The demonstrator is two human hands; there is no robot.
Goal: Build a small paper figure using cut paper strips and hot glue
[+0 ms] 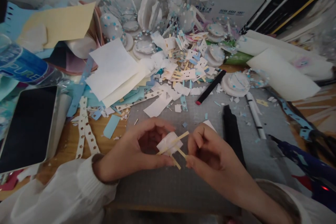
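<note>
Between my hands is a small white paper figure (168, 142) with thin pale-yellow paper strips sticking out like limbs. My left hand (148, 147) is closed on its left side, thumb below and fingers curled behind. The thumb and index finger of my right hand (207, 150) pinch the end of one yellow strip (181, 153) at the lower right. Both hands hover just over a grey cutting mat (168, 189). Beyond them lies a heap of similar little paper figures (189, 73) with drawn faces and strip limbs.
At left are a phone (28, 126) and a plastic bottle (23, 61). Paper sheets (112, 70) and scraps spread behind. A black marker (211, 87), a black pen-like case (232, 133), a white pen (256, 115) and a dark blue tool with a red light (307, 168) lie at right.
</note>
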